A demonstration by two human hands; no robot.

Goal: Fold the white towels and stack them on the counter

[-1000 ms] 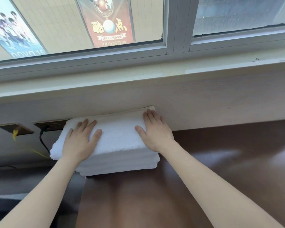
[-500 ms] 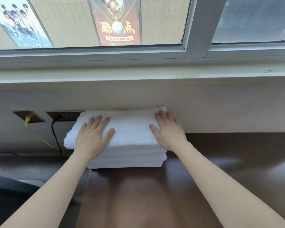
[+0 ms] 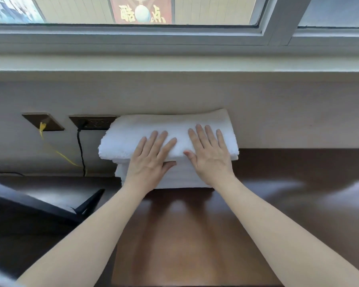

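Counts: 1 stack (image 3: 180, 177) of white towels, 2 hands, 2 outlets, 2 cables, 1 red poster (image 3: 140, 10) plus part of a 2nd poster (image 3: 11, 9) at top left. Folded layers show along the stack's front, but the exact no. of towels can't be told. The top towel (image 3: 133, 133) is thick, wider than those under it, and overhangs them on the left.

L hand (image 3: 151, 162) lies palm down on the top towel, fingers straight & slightly spread. Its thumb sits against the stack's front, just below the top towel's edge. R hand (image 3: 210, 154) lies palm down just to the right, fingers straight & a bit fanned, thumb on the towel near its front edge. The hands are near each other, not touching. Neither grips anything; both lie flat.

The stack sits at the back of the counter (image 3: 174, 235), against the wall (image 3: 277, 112) under the sill (image 3: 195, 63). Counter: dark brown, glossy, w/ window light reflected on it. At left lies a black angled object (image 3: 40, 204); can't tell what it is.

Wall: pale panel. Left outlet (image 3: 43, 122) has a yellow cable (image 3: 56, 151) in it. Right outlet (image 3: 92, 122), just beside the top towel's left corner, has a black cable (image 3: 80, 150). Both cables hang down toward the counter. Above is a grey window frame (image 3: 275, 21); the posters & a pale tiled surface show through the glass.
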